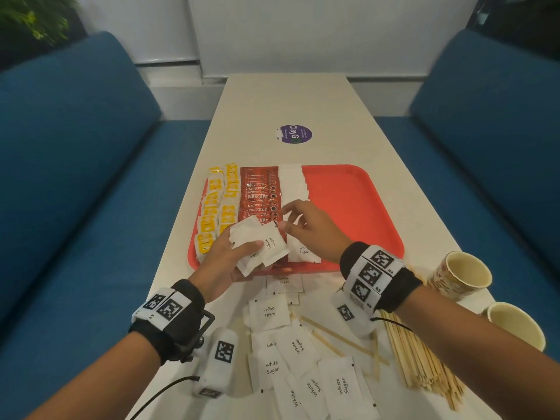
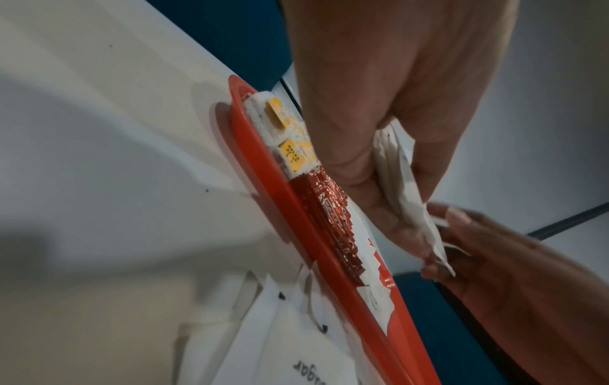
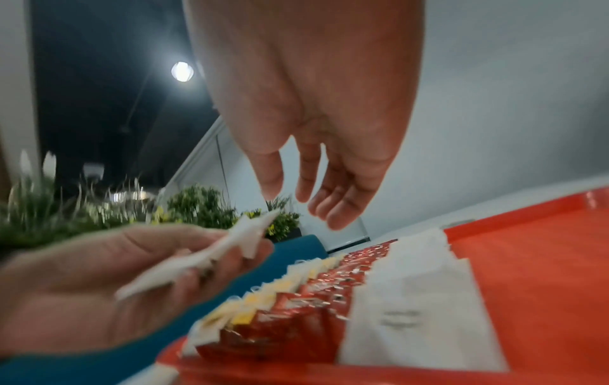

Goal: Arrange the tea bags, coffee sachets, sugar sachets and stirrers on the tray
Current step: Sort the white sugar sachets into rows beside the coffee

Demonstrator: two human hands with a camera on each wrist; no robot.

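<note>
Your left hand point(image 1: 233, 259) grips a fan of sugar sachets point(image 1: 260, 247) over the tray's point(image 1: 363, 207) near edge, and your right hand point(image 1: 306, 228), fingers loose and empty, is just right of them, nearer the sugar row point(image 1: 292, 183).

Over the red tray's point(image 1: 357, 207) near edge, the left hand point(image 1: 224, 262) grips a fan of sugar sachets point(image 1: 260, 247) while the right hand point(image 1: 309, 228), fingers loose, hovers just beside them.

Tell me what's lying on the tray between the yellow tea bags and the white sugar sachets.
A column of red Nescafe coffee sachets lies between the tea bags and the sugar sachets on the tray, clearest in the head view.
</note>
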